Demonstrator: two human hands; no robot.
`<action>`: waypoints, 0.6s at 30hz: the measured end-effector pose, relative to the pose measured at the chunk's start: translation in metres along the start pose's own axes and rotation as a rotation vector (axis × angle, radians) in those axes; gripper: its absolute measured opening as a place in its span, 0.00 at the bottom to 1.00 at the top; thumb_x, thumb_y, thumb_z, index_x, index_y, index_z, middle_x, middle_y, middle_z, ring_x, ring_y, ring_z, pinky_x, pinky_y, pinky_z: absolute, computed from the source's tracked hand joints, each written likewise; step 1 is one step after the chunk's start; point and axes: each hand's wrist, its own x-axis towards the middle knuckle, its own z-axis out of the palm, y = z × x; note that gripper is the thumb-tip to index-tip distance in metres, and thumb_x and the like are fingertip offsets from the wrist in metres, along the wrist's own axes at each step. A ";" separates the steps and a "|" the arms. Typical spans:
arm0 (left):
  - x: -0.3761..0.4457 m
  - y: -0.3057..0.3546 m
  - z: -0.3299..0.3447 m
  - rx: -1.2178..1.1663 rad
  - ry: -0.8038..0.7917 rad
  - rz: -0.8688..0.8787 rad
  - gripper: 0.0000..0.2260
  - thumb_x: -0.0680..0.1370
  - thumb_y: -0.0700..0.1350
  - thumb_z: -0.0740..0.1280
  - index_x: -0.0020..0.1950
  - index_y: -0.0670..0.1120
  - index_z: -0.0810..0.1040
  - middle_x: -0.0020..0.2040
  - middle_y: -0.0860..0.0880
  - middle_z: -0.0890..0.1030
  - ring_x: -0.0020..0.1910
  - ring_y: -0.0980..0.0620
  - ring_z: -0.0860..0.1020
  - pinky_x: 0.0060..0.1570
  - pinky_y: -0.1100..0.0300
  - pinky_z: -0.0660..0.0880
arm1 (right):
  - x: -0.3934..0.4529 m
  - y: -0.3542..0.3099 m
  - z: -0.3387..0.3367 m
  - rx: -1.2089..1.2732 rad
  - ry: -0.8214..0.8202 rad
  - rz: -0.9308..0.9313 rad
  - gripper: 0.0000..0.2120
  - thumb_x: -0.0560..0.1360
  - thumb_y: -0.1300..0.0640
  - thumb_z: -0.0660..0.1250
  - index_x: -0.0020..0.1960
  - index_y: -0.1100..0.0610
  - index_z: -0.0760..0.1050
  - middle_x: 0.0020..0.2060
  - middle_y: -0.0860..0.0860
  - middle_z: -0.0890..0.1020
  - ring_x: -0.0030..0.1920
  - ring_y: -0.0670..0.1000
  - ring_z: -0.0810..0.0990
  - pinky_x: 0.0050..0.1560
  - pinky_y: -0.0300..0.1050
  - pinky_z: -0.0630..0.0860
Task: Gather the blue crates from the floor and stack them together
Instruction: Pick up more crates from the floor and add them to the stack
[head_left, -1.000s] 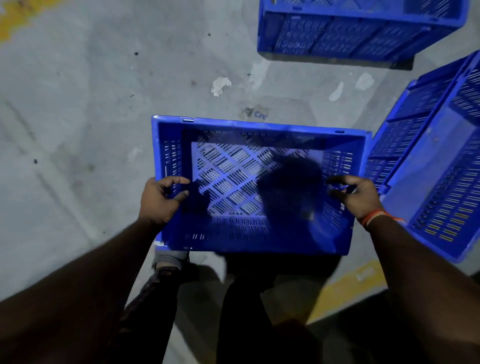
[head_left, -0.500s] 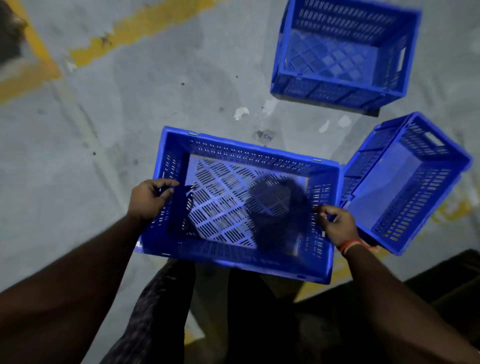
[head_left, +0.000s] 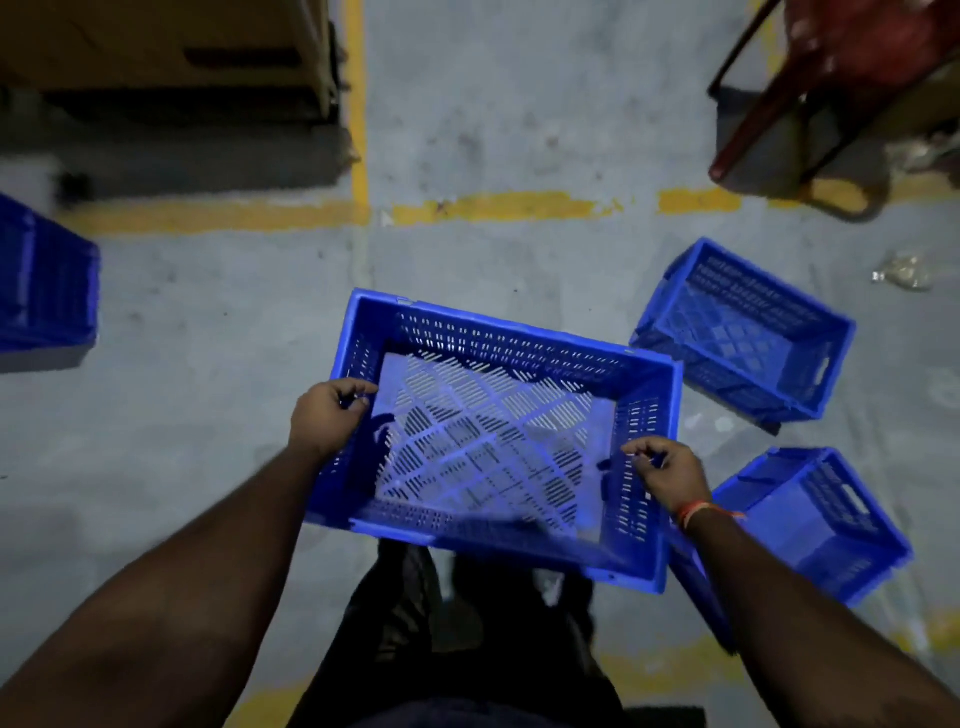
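Fingers (head_left: 358, 387) of the left hand (head_left: 327, 415) and right hand (head_left: 667, 470) are curling over the short end walls of the blue crate (head_left: 498, 441), gripping it.

Both hands are holding it above the floor (head_left: 208, 415), open side up, in front of the legs, with the fingertips hooking inside at the handle slots and the palms pressing outside. Being empty, slotted plastic, it is probably handling light and stiff, best taken by those end handles. Two more crates (head_left: 743, 332) are lying on the floor to the right.
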 end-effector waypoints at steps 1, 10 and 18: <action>-0.003 -0.005 -0.016 -0.013 0.022 -0.006 0.10 0.77 0.43 0.70 0.49 0.61 0.82 0.30 0.51 0.79 0.27 0.52 0.75 0.31 0.60 0.70 | 0.000 -0.023 0.002 -0.011 0.002 -0.022 0.11 0.75 0.64 0.68 0.44 0.49 0.83 0.42 0.50 0.85 0.43 0.53 0.83 0.48 0.49 0.79; -0.015 -0.081 -0.169 -0.161 0.184 -0.094 0.04 0.75 0.47 0.73 0.46 0.55 0.86 0.47 0.53 0.87 0.47 0.52 0.83 0.49 0.56 0.79 | -0.009 -0.214 0.049 -0.110 -0.048 -0.214 0.12 0.73 0.66 0.71 0.43 0.49 0.83 0.39 0.48 0.86 0.39 0.45 0.82 0.42 0.45 0.79; -0.044 -0.170 -0.271 -0.247 0.349 -0.255 0.03 0.75 0.49 0.72 0.43 0.56 0.85 0.44 0.56 0.85 0.45 0.53 0.82 0.47 0.56 0.79 | -0.004 -0.356 0.138 -0.197 -0.137 -0.385 0.12 0.72 0.66 0.71 0.40 0.48 0.82 0.39 0.48 0.86 0.39 0.50 0.82 0.44 0.48 0.78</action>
